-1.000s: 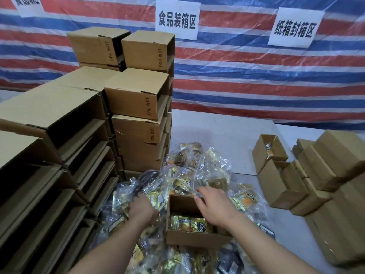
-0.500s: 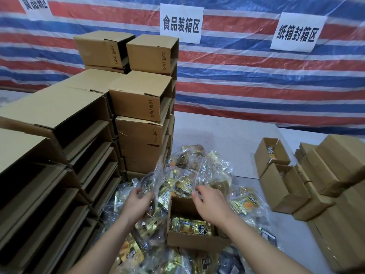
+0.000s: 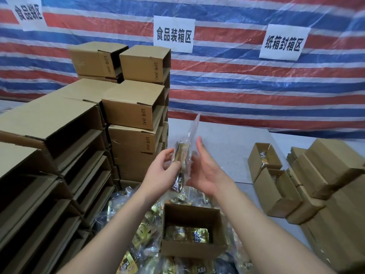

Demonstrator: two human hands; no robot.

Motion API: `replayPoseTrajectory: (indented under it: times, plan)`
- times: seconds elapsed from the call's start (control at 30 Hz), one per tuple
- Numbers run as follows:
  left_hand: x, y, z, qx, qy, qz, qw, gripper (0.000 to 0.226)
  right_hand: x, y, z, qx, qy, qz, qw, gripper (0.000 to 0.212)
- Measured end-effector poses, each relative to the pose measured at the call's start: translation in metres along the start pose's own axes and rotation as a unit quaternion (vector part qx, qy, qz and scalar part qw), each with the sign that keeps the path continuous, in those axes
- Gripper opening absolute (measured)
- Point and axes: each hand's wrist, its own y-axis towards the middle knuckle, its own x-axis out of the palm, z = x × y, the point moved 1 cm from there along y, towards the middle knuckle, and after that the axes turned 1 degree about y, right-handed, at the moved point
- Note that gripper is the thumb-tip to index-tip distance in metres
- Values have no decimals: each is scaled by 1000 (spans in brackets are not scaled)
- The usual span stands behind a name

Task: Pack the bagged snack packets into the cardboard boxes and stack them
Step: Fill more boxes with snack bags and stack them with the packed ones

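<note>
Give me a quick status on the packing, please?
Left hand grips a bagged snack packet, raised above the open box. Right hand open, flat against the bag. Box holds one packet; nothing blocking it.

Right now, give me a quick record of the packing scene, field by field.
left hand: grips clear plastic bag of gold snack packets, raised above the pile
right hand: open, flat against the bag's other side
open brown cardboard box: below the hands, gold packets inside
empty box stacks: left
filled open boxes: right
</note>
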Motion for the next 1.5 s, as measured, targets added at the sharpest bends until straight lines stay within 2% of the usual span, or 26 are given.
replayPoseTrajectory:
  times: [0.07, 0.2, 0.37, 0.6, 0.7, 0.8, 0.87, 0.93, 1.0, 1.07, 1.13, 1.23, 1.3, 1.33, 1.4, 1.43, 1.5]
  plan:
    - [9, 0, 4, 17, 30, -11, 999, 60, -3, -4, -8, -18, 22, -24, 999, 92]
    - [24, 2, 10, 31, 37, -6, 999, 68, -10, -11, -10, -52, 41, -15, 998, 76]
    - [43, 3, 29, 59, 50, -10, 997, 20, -11, -20, -10, -94, 47, 21, 994, 86]
    - [50, 2, 41, 32, -24, -34, 999, 26, -29, -33, -6, -142, -3, -12, 990, 71]
    - [49, 0, 36, 18, -25, -46, 998, 27, -35, -39, -12, -139, -41, -21, 989, 82]
    - [49, -1, 34, 29, -13, -53, 998, 29, -37, -44, -25, -135, 5, -37, 990, 90]
    - [51, -1, 36, 42, -3, -53, 998, 39, -37, -43, -30, -133, 24, -23, 991, 94]
    - [53, 0, 39, 67, 4, -56, 996, 43, -33, -43, -32, -137, 24, -3, 990, 83]
    - [56, 0, 43, 93, 20, -57, 994, 37, -27, -43, -32, -131, 24, 3, 991, 68]
    - [58, 0, 50, 117, 23, -59, 991, 34, -20, -45, -33, -127, 14, -8, 992, 66]
    - [59, 4, 56, 154, 68, -40, 985, 40, -15, -47, -35, -137, -1, -24, 990, 74]
    - [57, 11, 66, 187, 233, -4, 954, 57, -13, -49, -41, -152, -26, -40, 987, 80]
    - [55, 14, 69, 168, 258, -42, 951, 59, -16, -50, -42, -154, -44, -29, 987, 77]
    - [53, 15, 69, 150, 238, -85, 956, 59, -19, -50, -41, -154, -55, -15, 986, 72]
    - [47, 15, 66, 111, 125, -220, 961, 59, -27, -49, -38, -158, -82, 28, 984, 63]
    - [42, 15, 62, 88, 68, -283, 953, 63, -30, -50, -36, -163, -93, 46, 981, 58]
    - [28, 12, 47, 52, 31, -342, 938, 72, -35, -52, -32, -171, -107, 72, 977, 51]
